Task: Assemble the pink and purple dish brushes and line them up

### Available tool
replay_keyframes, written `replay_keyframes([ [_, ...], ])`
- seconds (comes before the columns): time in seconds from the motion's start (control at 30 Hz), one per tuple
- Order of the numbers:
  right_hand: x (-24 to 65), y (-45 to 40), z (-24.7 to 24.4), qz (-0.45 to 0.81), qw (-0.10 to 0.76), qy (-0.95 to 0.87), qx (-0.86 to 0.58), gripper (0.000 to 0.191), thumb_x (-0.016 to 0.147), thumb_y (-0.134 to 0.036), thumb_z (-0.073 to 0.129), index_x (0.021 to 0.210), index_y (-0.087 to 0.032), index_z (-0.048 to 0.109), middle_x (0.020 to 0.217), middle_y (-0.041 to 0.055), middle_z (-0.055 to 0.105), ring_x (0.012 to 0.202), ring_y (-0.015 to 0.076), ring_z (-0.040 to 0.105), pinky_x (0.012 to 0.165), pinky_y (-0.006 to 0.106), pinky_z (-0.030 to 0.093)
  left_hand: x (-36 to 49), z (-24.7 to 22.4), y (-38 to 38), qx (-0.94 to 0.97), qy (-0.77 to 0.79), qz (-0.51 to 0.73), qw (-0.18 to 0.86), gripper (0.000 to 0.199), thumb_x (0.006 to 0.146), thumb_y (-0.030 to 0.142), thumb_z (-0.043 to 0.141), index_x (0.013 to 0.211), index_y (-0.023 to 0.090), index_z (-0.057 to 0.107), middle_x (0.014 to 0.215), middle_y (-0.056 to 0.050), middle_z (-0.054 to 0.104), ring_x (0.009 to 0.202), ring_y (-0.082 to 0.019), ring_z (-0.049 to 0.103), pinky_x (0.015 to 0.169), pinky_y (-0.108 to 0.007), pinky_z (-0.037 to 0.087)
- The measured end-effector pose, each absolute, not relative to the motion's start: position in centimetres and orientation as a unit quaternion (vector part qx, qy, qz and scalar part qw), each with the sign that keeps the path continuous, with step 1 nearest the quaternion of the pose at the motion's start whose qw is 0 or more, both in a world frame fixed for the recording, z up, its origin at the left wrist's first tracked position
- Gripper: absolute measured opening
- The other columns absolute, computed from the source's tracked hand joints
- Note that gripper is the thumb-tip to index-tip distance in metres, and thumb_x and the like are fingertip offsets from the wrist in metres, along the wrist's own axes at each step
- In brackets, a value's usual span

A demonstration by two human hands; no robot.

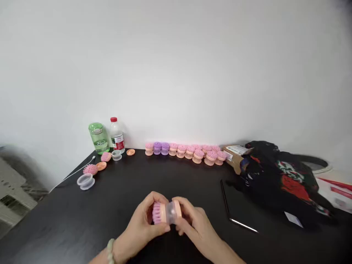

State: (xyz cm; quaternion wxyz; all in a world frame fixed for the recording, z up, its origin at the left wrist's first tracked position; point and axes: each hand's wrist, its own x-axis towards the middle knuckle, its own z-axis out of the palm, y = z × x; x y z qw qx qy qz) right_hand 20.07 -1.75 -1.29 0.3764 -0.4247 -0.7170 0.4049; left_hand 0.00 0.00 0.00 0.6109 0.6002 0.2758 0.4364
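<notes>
Between my two hands, above the near part of the black table, is a small round brush [171, 212] lying on its side. It has pink bristles, peach rings and a clear middle. My left hand [143, 223] wraps its fingers round the bristle end. At the other end, my right hand [196, 223] grips the peach base with thumb and fingers. Loose parts lie at the left: pink bristle heads [90, 169], peach discs [101, 166] and clear spool-shaped pieces [86, 181]. Along the wall stands a row of whole brushes [181, 150], mostly pink and peach, with purple ones [157, 148] among them.
A green bottle [99, 139] and a red-capped clear bottle [117, 137] stand at the back left, near a white cable [72, 175]. To the right are a cardboard box [233, 157], a black patterned bag [286, 179] and a thin dark and silver rod [228, 209].
</notes>
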Motion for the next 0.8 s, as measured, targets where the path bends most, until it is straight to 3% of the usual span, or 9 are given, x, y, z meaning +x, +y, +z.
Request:
replay_keyframes([
  [0.2,20.7,-1.3,-1.0,0.346,0.421,-0.745,-0.384,0.057,0.089,-0.048,0.062,0.138,-0.029,0.042,0.106,0.0043,0.067,0.083,0.018,0.066,0.078,0.031,0.055,0.0,0.4,0.2,0.551,0.293,0.435,0.649,0.039,0.071,0.035,0.081,0.098,0.02,0.057,0.095,-0.001,0.06,0.084,-0.015,0.053,0.074,-0.026,0.041],
  [0.33,20.9,-1.4,-0.7,0.293,0.392,-0.767,-0.415,0.041,0.093,-0.037,0.059,0.132,-0.03,0.05,0.114,0.0047,0.064,0.094,0.0192,0.064,0.088,0.033,0.052,0.3,0.2,0.3,0.559,0.299,0.439,0.637,0.043,0.069,0.034,0.081,0.099,0.021,0.054,0.093,0.0,0.058,0.08,-0.014,0.051,0.072,-0.025,0.041],
  [0.5,20.3,-1.3,-0.5,0.357,0.377,-0.747,-0.415,0.036,0.089,-0.024,0.059,0.125,-0.026,0.052,0.112,0.003,0.064,0.098,0.019,0.063,0.089,0.032,0.051,-0.3,0.3,0.3,0.659,0.353,0.427,0.509,0.042,0.067,0.025,0.078,0.1,0.023,0.052,0.095,0.0,0.058,0.08,-0.016,0.055,0.071,-0.027,0.046],
  [0.63,19.6,-1.1,-0.7,0.27,0.316,-0.797,-0.438,0.053,0.076,-0.009,0.063,0.126,-0.024,0.055,0.128,0.0064,0.058,0.118,0.0244,0.051,0.103,0.038,0.043,-0.8,-1.3,0.5,0.754,0.429,0.371,0.33,0.052,0.066,0.012,0.074,0.111,0.026,0.052,0.109,-0.003,0.063,0.102,-0.024,0.061,0.093,-0.038,0.047],
  [0.7,19.1,-1.0,-1.0,0.228,0.299,-0.817,-0.436,0.058,0.073,-0.005,0.062,0.127,-0.023,0.056,0.13,0.0075,0.055,0.12,0.0247,0.047,0.105,0.037,0.041,-1.0,-2.7,0.8,0.781,0.427,0.364,0.276,0.063,0.068,0.019,0.077,0.122,0.027,0.047,0.115,-0.006,0.063,0.11,-0.028,0.061,0.098,-0.044,0.047],
  [0.8,18.6,-0.8,-1.4,0.203,0.314,-0.814,-0.445,0.05,0.07,-0.003,0.063,0.117,-0.02,0.062,0.112,0.0063,0.062,0.104,0.0223,0.051,0.093,0.033,0.046,-0.9,-4.0,1.3,0.801,0.403,0.369,0.244,0.064,0.073,0.032,0.077,0.128,0.026,0.043,0.119,-0.009,0.061,0.111,-0.03,0.062,0.096,-0.045,0.05],
])
